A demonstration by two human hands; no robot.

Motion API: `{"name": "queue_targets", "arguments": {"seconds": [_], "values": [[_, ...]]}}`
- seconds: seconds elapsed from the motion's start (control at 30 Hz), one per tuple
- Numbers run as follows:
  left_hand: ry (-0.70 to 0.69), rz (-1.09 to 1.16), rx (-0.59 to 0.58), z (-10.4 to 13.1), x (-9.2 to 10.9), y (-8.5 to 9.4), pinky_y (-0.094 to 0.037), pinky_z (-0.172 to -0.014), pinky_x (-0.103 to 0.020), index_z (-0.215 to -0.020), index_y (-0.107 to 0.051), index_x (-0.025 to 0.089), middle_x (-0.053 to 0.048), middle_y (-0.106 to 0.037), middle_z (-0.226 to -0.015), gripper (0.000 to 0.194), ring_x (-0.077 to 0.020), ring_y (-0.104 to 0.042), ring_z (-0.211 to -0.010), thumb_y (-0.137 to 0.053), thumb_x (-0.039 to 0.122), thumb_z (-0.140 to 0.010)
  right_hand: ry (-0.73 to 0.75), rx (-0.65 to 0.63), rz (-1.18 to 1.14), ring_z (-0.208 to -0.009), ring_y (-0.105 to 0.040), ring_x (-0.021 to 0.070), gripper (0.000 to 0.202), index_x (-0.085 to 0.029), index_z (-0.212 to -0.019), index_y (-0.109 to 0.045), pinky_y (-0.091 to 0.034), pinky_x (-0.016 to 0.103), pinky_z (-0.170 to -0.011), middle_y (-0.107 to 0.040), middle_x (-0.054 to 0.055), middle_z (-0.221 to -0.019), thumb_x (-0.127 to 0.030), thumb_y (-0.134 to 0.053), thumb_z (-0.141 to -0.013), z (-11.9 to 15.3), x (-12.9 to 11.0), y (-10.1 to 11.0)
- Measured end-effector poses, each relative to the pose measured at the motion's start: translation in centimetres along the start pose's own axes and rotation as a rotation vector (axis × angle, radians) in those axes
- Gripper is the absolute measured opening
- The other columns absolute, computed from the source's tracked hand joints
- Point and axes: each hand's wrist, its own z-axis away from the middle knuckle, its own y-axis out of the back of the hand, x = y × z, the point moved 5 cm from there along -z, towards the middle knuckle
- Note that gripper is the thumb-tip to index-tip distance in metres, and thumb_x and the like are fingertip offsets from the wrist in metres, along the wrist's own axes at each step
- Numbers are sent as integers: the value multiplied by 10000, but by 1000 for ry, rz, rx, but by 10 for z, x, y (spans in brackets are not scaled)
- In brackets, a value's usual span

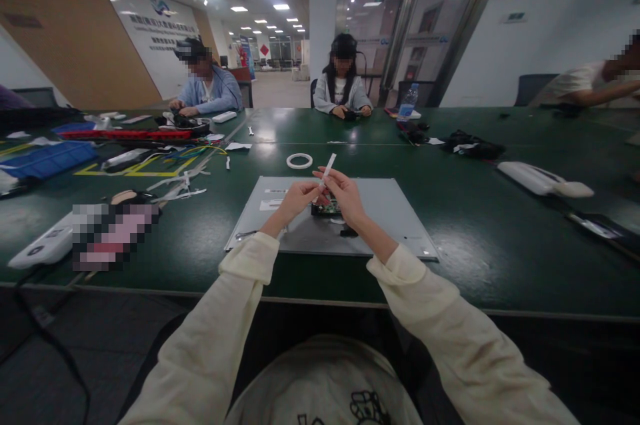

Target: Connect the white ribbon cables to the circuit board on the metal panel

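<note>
Both of my hands meet over a grey flat panel (pixel 395 218) on the green table. A narrow white strip (pixel 330 164), perhaps tape, sticks up between them. My right hand (pixel 344 193) pinches this strip between thumb and fingers. Close against it, my left hand (pixel 299 200) has its fingertips pressed together at the strip's lower end. Under the hands lies a green circuit board (pixel 327 209) in a dark housing, partly hidden by my fingers. A small black part (pixel 349 232) rests on the panel beside it. Just beyond the panel lies a roll of white tape (pixel 299 160).
At the left are a blue tray (pixel 50 162), cables, white scraps (pixel 186 190) and a white device (pixel 47 238). A white device (pixel 543 178) and black items (pixel 473 145) lie right. A water bottle (pixel 408 103) stands at the far side. Other people sit around the table.
</note>
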Motion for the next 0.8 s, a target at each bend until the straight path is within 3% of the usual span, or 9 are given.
{"name": "queue_targets", "arguments": {"seconds": [0.23, 0.37, 0.47, 0.57, 0.7, 0.8], "values": [[29, 30, -51, 1, 4, -1, -484, -485, -213, -768, -616, 93, -29, -649, -606, 380, -95, -570, -454, -613, 472, -737, 52, 1, -178, -924, -615, 148, 485, -259, -1215, -494, -502, 288, -818, -606, 31, -1119, -320, -608, -748, -1, 3, -4], [54, -22, -149, 6, 3, -7, -472, -474, -196, -819, -635, 80, -50, -662, -623, 378, -96, -583, -462, -611, 451, -750, 20, 147, -386, -910, -626, 120, 656, -327, -1320, -294, -506, 283, -832, -608, -13, -1110, -207, -605, -755, -8, -4, 15], [73, -85, -225, 11, -1, -13, -457, -466, -183, -843, -641, 78, -73, -679, -664, 372, -92, -590, -459, -581, 440, -780, -55, 332, -479, -901, -631, 115, 390, -249, -1194, -392, -509, 266, -826, -635, 15, -1047, -198, -518, -828, -14, -2, 43], [72, -109, -214, 12, -2, -13, -454, -467, -180, -861, -639, 81, -82, -688, -697, 369, -91, -595, -467, -565, 436, -793, -201, 416, -507, -878, -637, 117, 159, -193, -1028, -467, -525, 246, -786, -656, 51, -981, -272, -435, -893, -17, 9, 58], [78, -143, -127, 10, 3, -6, -444, -458, -173, -885, -639, 85, -86, -693, -726, 364, -90, -595, -473, -558, 429, -800, -393, 270, -486, -861, -640, 131, 314, -155, -951, -529, -544, 234, -723, -656, 87, -983, -440, -405, -900, -15, 18, 44], [78, -153, -111, 9, 4, -4, -453, -463, -182, -860, -642, 88, -80, -689, -720, 353, -95, -597, -476, -558, 425, -801, -417, 96, -410, -876, -638, 132, 280, -150, -938, -584, -541, 221, -721, -653, 87, -1003, -389, -446, -890, -13, 13, 27]]}}
